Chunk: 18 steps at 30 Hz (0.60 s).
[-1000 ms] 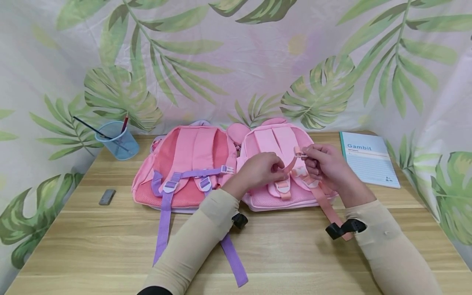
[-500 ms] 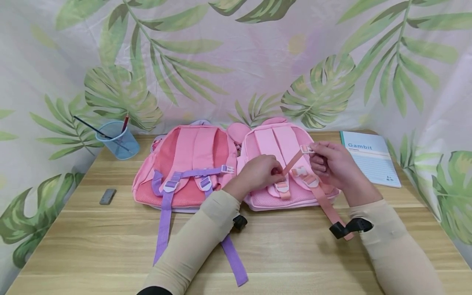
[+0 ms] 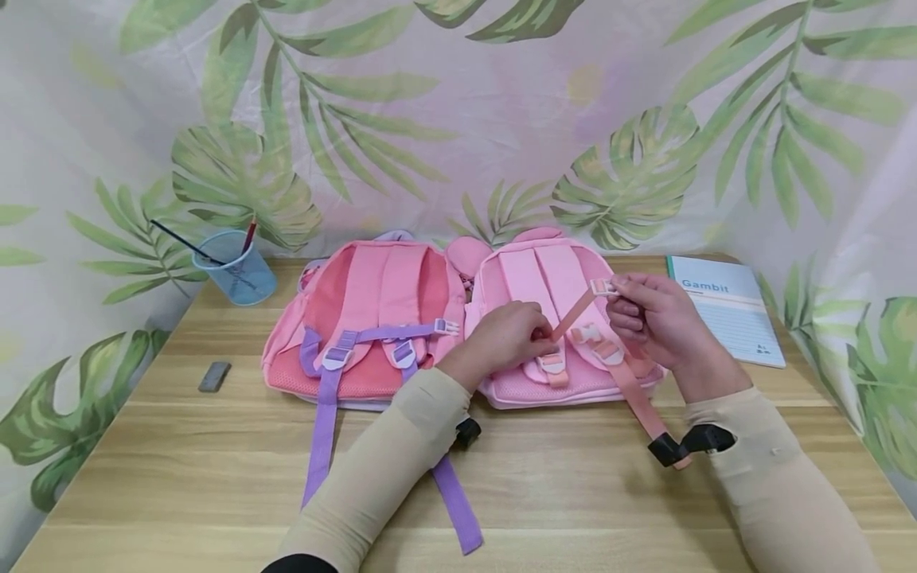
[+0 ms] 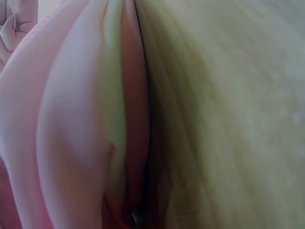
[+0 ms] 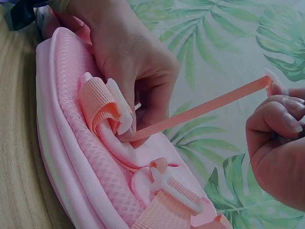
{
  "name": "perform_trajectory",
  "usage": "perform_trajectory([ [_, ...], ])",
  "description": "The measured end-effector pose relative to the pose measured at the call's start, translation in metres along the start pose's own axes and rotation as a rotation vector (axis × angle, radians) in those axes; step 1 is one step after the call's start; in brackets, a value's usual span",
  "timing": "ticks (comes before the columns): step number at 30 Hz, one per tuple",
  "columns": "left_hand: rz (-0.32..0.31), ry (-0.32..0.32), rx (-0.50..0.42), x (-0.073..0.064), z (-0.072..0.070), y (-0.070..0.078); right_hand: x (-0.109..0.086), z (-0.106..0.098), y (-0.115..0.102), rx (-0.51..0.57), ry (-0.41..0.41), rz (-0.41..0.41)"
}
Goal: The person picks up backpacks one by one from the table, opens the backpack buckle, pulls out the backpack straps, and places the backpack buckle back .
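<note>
A light pink backpack lies back-side up on the table. Its narrow orange chest strap stretches taut between both hands. At the strap's lower end, the left hand pinches it beside a white adjuster on the left shoulder strap. My right hand pinches the white buckle at the raised end, fingers curled in. Another white buckle sits on the right shoulder strap. The left wrist view holds only blurred pink fabric against the table.
To the left lies a darker pink backpack with purple straps trailing over the table. A blue mesh pen cup stands at the back left, near a grey eraser. At the right is a notebook.
The right hand has moved to the right with the buckle, drawing the orange strap from slack to straight. The left hand stays at the strap's lower end. The head view has shifted slightly.
</note>
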State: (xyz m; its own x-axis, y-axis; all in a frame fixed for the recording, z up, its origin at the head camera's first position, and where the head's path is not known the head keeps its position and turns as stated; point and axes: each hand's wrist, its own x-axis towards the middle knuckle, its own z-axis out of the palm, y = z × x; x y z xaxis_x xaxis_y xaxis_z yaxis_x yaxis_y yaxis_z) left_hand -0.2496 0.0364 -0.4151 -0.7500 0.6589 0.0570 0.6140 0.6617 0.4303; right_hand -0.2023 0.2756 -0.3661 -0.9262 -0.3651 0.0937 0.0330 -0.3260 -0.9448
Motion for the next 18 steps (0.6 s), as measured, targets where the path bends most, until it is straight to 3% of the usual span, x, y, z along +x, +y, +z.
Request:
perform_trajectory([
  [9,-0.013,-0.001,-0.054,-0.001,0.000,-0.004,-0.001,-0.006,-0.007,-0.089,0.053,0.032],
  [18,0.010,-0.003,-0.089,0.000,0.002,-0.007,-0.014,-0.041,-0.012,-0.231,0.147,0.107],
])
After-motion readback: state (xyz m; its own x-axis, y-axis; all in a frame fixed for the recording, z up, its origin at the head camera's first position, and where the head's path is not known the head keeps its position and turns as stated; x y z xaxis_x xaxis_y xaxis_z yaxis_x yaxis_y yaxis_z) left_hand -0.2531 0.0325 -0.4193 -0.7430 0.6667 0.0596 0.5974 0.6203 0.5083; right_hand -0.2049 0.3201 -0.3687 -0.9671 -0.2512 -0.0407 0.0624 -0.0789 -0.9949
